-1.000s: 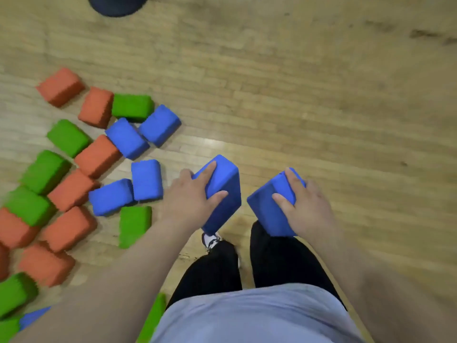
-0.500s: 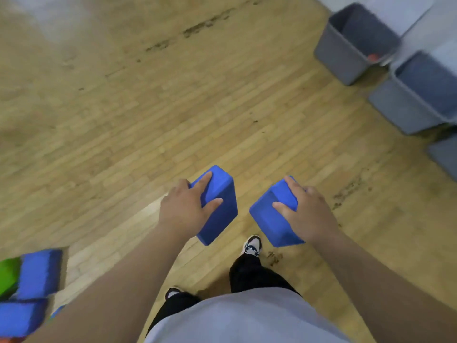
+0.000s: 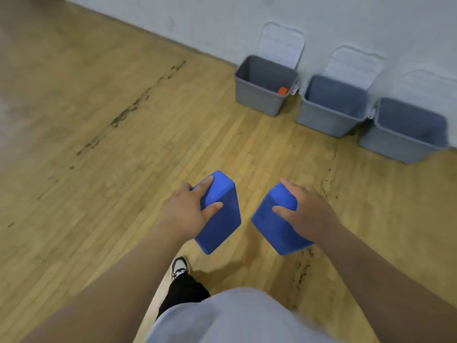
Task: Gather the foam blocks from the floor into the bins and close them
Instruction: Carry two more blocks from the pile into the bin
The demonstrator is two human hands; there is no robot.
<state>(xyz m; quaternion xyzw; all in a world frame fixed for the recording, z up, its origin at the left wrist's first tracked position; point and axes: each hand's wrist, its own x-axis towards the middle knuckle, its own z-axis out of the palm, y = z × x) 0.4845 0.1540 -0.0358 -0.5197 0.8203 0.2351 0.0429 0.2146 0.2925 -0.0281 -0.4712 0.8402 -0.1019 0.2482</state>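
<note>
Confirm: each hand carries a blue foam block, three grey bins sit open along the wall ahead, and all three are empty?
Not quite. The left hand and right hand each hold a blue block, and the three bins are open, but the head view shows an orange block in the leftmost bin. The other two bins look empty.

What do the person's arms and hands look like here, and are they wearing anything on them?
Both forearms are bare, with no sleeves showing. The left hand and right hand wear no gloves, rings or watch that I can see.
</note>
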